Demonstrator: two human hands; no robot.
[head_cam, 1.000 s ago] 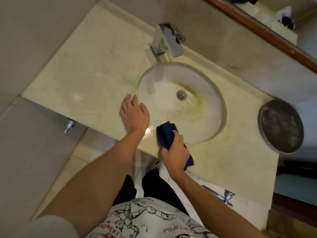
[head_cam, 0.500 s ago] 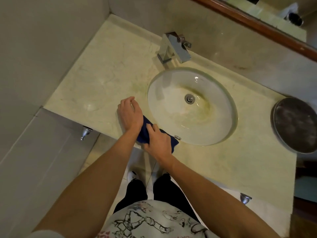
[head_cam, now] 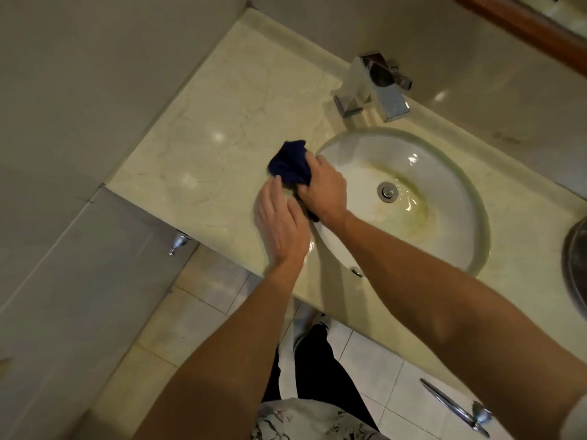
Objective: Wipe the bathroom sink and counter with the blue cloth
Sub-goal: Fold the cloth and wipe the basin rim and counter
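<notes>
Marble counter around stained sink

Was a bathroom, by all signs in a home or lodging. Had a pale marble-look counter run into a corner between plain walls, with an oval white undermount sink sunk into it, stained yellowish around a chrome drain. Carried a square chrome faucet at the back edge, below a wood-framed mirror. Showed pale floor tiles beneath, plus chrome knobs and a lever handle under the counter's front.
</notes>
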